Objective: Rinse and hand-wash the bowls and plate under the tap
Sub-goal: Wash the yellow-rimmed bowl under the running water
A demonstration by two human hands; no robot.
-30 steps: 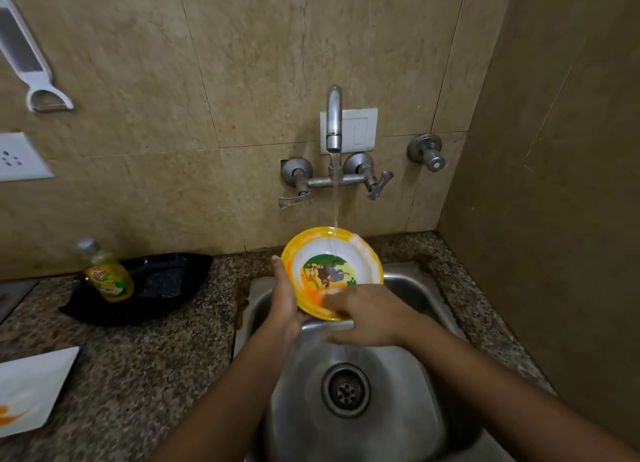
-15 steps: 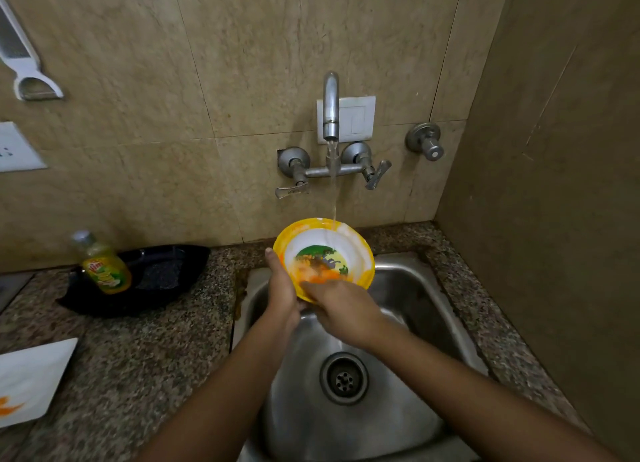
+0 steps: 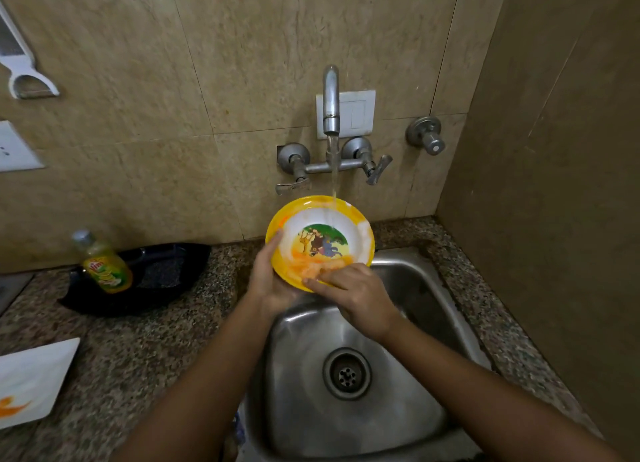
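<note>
Tilted under the stream (image 3: 334, 174), over the sink's back edge: 1 yellow bowl (image 3: 320, 243), orange smears (image 3: 308, 266) on its lower wall. Gripped at the left rim by the left hand (image 3: 270, 281), thumb over the edge; rubbed inside by the right hand (image 3: 353, 295), fingers laid flat on the smears, clasping nothing. Likely to slip (wet plastic, 1-sided hold) and drop into the sink (image 3: 415, 264) if rubbed hard. Could also throw spray from the tap (image 3: 331, 98) onto the desk (image 3: 138, 351), toward the plate (image 3: 34, 378) not yet washed.
</note>
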